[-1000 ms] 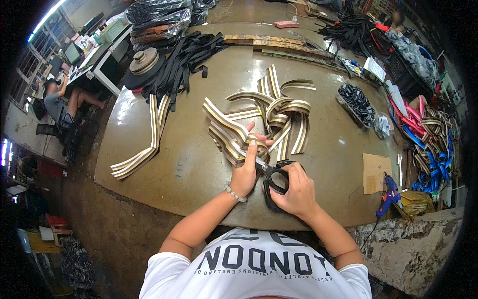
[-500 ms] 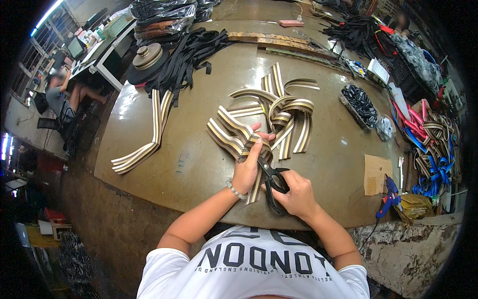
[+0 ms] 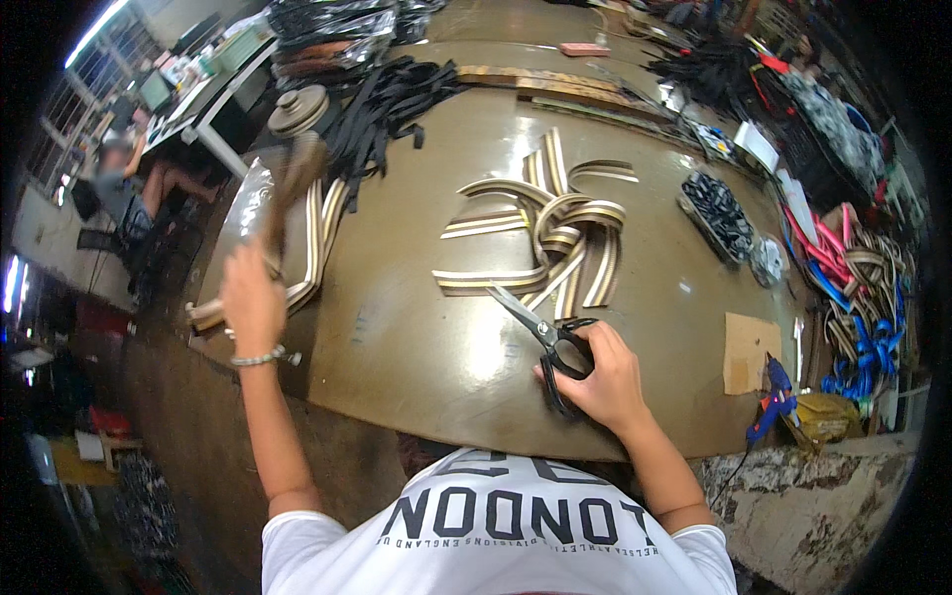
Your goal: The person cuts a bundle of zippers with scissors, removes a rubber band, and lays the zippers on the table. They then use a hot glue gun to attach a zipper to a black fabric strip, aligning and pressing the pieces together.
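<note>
Both hands parted: left hand [image 3: 253, 297] swung a cut strip [image 3: 288, 193] aside; right hand [image 3: 600, 382] grips scissors [image 3: 545, 337].

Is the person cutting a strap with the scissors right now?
No: the scissors in the right hand point open over bare table, short of the striped straps.

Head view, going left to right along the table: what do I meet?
Left hand holding a striped strap piece → pile of striped straps → scissors in right hand → cardboard piece → blue glue gun.
</note>
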A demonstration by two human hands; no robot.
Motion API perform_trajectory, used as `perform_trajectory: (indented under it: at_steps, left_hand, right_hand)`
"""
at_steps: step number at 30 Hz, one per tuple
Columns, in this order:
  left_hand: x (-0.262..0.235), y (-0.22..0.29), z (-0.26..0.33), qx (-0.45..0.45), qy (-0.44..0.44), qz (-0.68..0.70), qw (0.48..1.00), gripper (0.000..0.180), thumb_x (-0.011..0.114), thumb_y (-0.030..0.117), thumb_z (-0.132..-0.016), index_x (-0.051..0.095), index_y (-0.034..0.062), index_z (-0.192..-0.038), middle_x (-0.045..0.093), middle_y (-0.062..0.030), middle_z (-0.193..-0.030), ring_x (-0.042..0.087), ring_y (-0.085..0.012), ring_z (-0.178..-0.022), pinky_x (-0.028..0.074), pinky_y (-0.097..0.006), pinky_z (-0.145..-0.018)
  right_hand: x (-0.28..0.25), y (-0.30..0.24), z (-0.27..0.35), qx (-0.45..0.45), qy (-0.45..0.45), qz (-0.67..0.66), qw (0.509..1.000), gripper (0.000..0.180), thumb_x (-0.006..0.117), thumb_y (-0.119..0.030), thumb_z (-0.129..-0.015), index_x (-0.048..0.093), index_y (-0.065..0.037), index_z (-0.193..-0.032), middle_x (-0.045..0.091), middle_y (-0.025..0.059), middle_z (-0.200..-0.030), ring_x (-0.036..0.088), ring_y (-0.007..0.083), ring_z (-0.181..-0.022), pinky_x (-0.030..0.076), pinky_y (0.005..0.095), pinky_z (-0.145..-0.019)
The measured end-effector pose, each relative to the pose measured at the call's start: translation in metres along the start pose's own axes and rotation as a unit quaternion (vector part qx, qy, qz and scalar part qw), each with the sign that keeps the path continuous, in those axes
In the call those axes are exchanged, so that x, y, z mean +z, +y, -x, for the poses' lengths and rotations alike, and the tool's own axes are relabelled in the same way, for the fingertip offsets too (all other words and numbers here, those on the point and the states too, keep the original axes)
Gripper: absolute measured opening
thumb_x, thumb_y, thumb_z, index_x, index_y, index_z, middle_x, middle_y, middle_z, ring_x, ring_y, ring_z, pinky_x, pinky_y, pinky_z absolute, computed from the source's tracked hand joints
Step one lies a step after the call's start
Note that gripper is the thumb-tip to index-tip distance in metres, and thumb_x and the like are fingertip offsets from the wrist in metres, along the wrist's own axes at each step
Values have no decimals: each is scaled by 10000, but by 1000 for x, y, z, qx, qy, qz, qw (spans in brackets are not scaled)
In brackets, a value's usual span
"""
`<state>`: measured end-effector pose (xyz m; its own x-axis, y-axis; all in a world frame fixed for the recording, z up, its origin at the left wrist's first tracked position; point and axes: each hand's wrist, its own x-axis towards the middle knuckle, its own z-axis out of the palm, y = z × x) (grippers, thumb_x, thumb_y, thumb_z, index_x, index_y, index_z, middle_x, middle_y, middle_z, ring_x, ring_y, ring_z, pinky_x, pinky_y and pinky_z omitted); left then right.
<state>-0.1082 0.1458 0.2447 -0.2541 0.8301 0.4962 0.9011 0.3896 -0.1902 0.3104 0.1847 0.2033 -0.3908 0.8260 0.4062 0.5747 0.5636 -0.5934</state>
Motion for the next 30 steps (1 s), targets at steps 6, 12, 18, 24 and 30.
perform_trajectory:
  at_steps: [6,12,18,24,30]
  left_hand:
    - [77,0,39,-8,-170,51,984,788,570,544,-873,353,75,-1469,440,-180,-1273,397,-348,-1203,282,-496,-1050]
    - [12,87,8,58,43,519,852,403,680,327,-811,649,23,-1073,611,-145,-1102,546,-274,-1036,416,-398,-965]
    - [14,261,-10,56,-289,453,841,723,528,684,-827,692,-16,-899,648,-187,-691,636,-354,-672,485,-422,-645]
    - [47,264,-25,-231,-240,838,433,226,635,236,-918,590,25,-987,681,-61,-908,648,-136,-732,514,-277,-614]
    - [35,264,4,-264,-173,892,322,198,522,115,-939,588,-66,-984,685,-164,-920,683,-222,-804,566,-303,-787]
  right_hand:
    - [-10,15,1,137,99,-96,981,476,836,-275,-710,538,10,-949,574,133,-846,590,249,-739,490,347,-674]
    - [-15,33,-6,211,148,-117,959,478,836,-280,-719,529,-10,-967,608,106,-835,589,211,-744,489,338,-690]
    - [-9,38,-7,223,81,-20,971,519,807,-385,-731,553,-4,-975,625,135,-891,625,262,-807,498,374,-715]
    - [-14,32,-9,207,35,26,977,561,780,-448,-733,542,-6,-983,631,171,-900,635,303,-797,498,395,-704]
    - [-8,15,-22,220,-46,12,974,602,750,-504,-751,550,20,-970,632,209,-882,631,352,-813,496,422,-724]
